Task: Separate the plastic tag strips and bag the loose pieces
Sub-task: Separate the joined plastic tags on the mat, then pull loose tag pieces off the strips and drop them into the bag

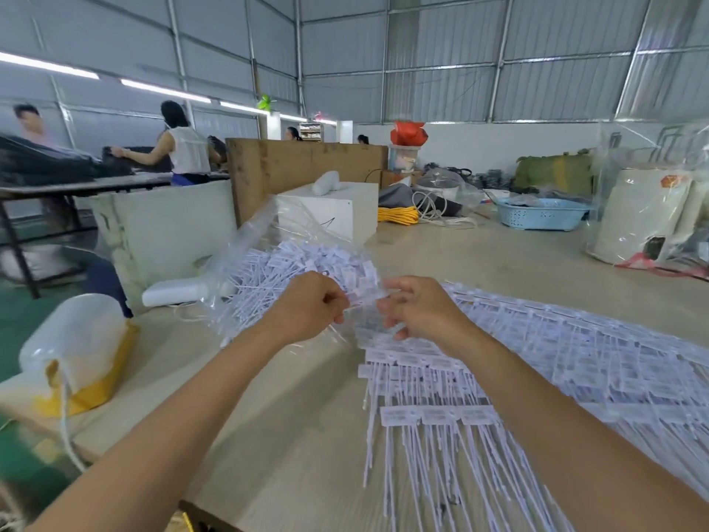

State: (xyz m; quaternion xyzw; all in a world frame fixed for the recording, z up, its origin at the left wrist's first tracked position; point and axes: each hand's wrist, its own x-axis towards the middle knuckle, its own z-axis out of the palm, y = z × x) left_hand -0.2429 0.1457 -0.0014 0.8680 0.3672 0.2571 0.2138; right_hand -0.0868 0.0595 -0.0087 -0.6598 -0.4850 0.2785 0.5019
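Both hands meet over the table: left hand (310, 305) and right hand (416, 309) each pinch one strip (364, 297) between them, ready to snap it apart. The bag (264, 240) gapes just beyond the fingertips for easy dropping.

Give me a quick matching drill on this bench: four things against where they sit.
Things:
1. clear bag of loose tags
2. joined tag strips
3. blue basket
4. white jug with yellow band

Places:
A. far right of the table
B. fanned out under the right forearm
C. near left table edge
D. just beyond the left hand

Pairs: 1-D, 2-B, 3-A, 4-C
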